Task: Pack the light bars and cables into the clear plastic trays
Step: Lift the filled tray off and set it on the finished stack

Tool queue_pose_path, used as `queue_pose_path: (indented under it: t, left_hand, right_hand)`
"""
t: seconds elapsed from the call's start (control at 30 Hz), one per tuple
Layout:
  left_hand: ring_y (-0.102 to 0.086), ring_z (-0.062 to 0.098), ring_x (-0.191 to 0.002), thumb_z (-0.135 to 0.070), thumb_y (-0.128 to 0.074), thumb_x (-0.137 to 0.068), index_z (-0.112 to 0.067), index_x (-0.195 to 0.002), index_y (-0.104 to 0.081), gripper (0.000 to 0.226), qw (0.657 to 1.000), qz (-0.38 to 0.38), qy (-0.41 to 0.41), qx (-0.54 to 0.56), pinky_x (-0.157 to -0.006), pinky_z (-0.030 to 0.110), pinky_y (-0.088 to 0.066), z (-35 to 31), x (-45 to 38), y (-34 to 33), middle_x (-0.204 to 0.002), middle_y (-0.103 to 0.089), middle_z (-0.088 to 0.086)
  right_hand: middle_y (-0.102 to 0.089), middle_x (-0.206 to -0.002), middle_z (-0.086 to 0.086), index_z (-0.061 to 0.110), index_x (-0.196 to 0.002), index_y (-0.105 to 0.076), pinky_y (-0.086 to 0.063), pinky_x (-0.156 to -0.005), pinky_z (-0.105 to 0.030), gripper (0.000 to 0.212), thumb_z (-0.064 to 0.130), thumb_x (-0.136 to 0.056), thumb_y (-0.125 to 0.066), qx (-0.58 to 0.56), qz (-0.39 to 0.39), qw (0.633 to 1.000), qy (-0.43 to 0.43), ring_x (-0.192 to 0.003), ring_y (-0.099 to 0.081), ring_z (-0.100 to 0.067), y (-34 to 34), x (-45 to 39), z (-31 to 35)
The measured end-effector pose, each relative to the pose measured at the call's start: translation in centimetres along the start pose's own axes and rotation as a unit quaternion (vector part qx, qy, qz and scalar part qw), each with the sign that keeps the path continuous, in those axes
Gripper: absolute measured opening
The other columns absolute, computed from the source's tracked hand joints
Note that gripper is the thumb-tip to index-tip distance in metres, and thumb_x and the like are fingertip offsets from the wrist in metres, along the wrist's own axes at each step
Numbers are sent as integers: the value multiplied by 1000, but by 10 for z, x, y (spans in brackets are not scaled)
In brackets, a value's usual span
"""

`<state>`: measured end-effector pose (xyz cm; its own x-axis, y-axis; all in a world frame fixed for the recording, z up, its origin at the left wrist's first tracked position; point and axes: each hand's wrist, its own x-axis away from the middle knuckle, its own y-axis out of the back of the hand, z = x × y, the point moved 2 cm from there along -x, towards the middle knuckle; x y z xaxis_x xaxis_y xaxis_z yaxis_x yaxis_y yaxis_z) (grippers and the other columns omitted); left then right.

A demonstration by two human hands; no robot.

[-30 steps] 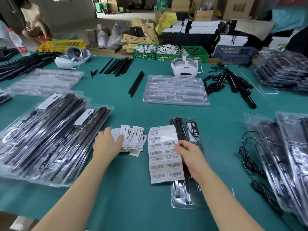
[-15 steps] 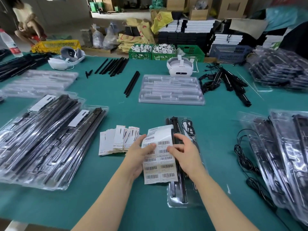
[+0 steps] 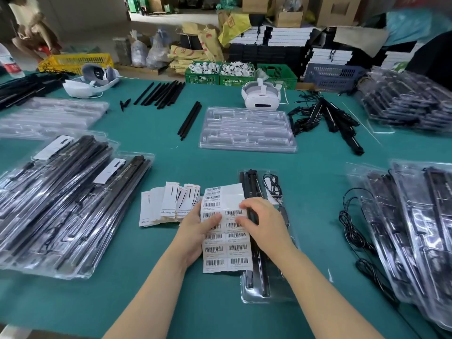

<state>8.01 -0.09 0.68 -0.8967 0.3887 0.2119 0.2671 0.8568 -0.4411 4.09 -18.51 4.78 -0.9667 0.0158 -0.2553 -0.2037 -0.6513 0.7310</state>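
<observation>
A white sheet of barcode labels (image 3: 226,250) lies over the left side of a clear plastic tray (image 3: 269,293) packed with black light bars (image 3: 250,182) and a coiled cable (image 3: 272,184). My left hand (image 3: 195,231) holds the sheet's left edge, thumb on top. My right hand (image 3: 264,223) pinches a label near the sheet's upper right. Left of the sheet is a fan of white paper cards (image 3: 168,204). An unfilled clear tray (image 3: 247,130) sits further back.
Filled trays are stacked at left (image 3: 61,206) and right (image 3: 415,228). Loose black cables (image 3: 354,231) lie right of my tray. Loose light bars (image 3: 190,118), a wired bundle of bars (image 3: 330,118) and two white headsets (image 3: 260,96) sit towards the back of the green table.
My left hand left the paper cards and took the label sheet's left edge. My right hand moved up the sheet and now pinches a label near its top.
</observation>
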Motion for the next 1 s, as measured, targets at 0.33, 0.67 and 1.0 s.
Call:
queue_pose_path:
  t: [0.33,0.67,1.0]
  left_hand:
    - [-65,45,-113,-4,-68,-91,-12,-136,-52,49,999,14,4,30,-86,55,-57,-2,1,1,-126,-66,24]
    - [-64,46,-114,-5,-73,-89,-13,-135,-53,51,999,26,-2,31,-86,54,-57,-1,-1,1,-127,-64,25]
    - [-65,45,-112,-6,-71,-90,-13,-134,-53,48,1000,21,-1,11,-84,52,-58,-1,-1,0,-125,-66,24]
  right_hand:
    - [-61,-108,24,28,-111,-69,-39,-83,-5,23,30,-88,-74,-93,16,994,-55,-102,-54,12,4,-2,-9]
    - [-57,-102,17,22,-105,-70,-34,-84,-11,20,33,-88,-73,53,11,998,45,-98,-45,1,7,-9,-4]
    - [-69,-95,13,35,-101,-61,-52,-79,-27,15,45,-91,-67,83,27,996,18,-87,-64,-6,9,-6,-2]
